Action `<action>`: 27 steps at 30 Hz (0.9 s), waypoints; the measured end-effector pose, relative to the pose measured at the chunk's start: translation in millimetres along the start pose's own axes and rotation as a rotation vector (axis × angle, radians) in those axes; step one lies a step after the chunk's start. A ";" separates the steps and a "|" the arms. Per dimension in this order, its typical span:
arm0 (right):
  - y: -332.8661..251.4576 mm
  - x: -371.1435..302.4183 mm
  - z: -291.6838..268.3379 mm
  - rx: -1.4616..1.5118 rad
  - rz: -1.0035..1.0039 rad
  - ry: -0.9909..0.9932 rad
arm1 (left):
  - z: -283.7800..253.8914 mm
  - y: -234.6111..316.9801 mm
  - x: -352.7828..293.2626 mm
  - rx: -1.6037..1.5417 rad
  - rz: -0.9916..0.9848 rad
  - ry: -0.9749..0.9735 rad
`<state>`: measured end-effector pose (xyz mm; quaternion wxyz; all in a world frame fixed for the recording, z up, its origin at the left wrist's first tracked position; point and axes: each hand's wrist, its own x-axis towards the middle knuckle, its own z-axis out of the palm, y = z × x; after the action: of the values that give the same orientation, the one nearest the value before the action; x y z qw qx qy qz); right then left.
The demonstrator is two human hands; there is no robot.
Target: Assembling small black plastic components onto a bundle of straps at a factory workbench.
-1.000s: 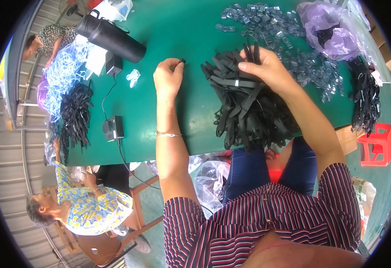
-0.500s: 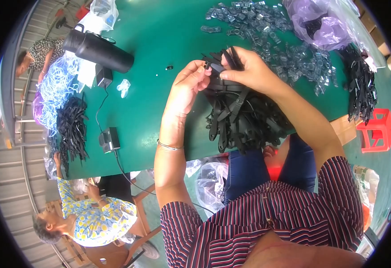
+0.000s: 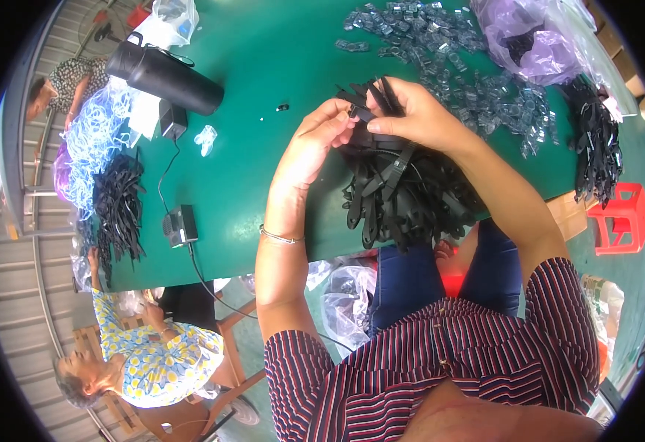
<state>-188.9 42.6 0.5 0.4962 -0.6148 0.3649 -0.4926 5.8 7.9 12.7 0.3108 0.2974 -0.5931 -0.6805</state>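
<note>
Both my hands meet over a thick pile of black straps [image 3: 403,193] at the table's near edge. My left hand [image 3: 309,144] is closed, thumb and fingertips pinching the end of one black strap [image 3: 364,113]. On the other side, my right hand [image 3: 424,121] is closed round black straps, their loose ends standing up between thumb and fingers. Whether a small part sits in the left fingertips is too small to make out. Several straps in the pile hang over the edge above my lap, some showing slotted ends.
Clear plastic clips [image 3: 510,110] lie scattered at the back right, beside a purple plastic bag [image 3: 525,48]. More black straps [image 3: 591,140] hang at the right edge. Leftward are a black bottle [image 3: 164,77], a corded black box [image 3: 180,225], blue-white cords [image 3: 98,136] and a seated co-worker [image 3: 153,361].
My left hand has shifted slightly right, and the strap end between my hands has turned a little. My right hand keeps nearly the same place.
</note>
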 end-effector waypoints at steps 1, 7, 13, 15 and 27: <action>-0.6 0.0 -0.1 -0.009 0.001 -0.002 | 0.0 0.1 0.3 0.029 -0.002 -0.015; -2.9 -0.7 -0.5 -0.060 0.020 -0.003 | 6.8 8.4 -4.4 0.171 0.058 0.005; -3.1 -1.3 -0.2 -0.073 0.020 -0.012 | 9.9 7.3 -4.0 0.192 0.110 0.126; -3.0 -1.2 0.5 -0.078 0.017 -0.012 | 11.1 6.6 -4.0 0.204 0.125 0.136; -3.0 -2.0 5.6 -0.189 -0.062 -0.012 | 19.2 -0.4 -0.3 0.230 0.035 0.165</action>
<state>-184.1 46.6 2.8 0.4226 -0.6729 0.3875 -0.4674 -8.9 20.2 14.7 0.3342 0.3759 -0.6446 -0.5757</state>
